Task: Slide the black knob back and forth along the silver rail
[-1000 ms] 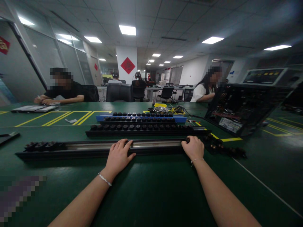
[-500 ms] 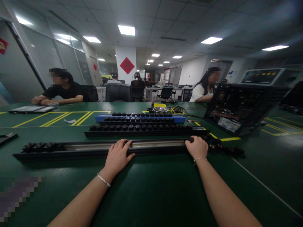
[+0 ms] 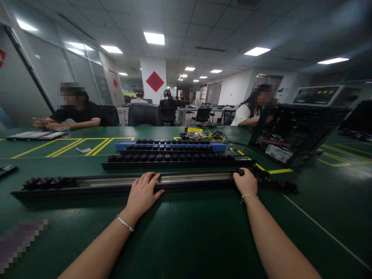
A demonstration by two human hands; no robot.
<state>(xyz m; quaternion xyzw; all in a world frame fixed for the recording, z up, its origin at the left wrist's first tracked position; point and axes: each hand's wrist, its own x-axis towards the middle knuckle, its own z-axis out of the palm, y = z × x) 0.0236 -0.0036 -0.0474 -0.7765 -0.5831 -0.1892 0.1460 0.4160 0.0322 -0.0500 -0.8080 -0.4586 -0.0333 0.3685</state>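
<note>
In front of me, a long black rail with a shiny metal strip along its channel lies across the green table. Several small black clip-like pieces sit at its left end. My left hand rests over the middle of the rail, fingers across the top and thumb on the near side. At the rail's right end, my right hand is closed around a small black piece, mostly hidden by the fingers. A pile of similar loose pieces lies just right of it.
Behind stand another black rail and a blue rail, both with rows of black pieces. An open computer case is at the right, near a metal bowl and cables. Two people sit across the table, left and right.
My right hand has shifted slightly right along the rail's end, and more of the small black piece shows at its fingertips. The left hand stays on the rail.
</note>
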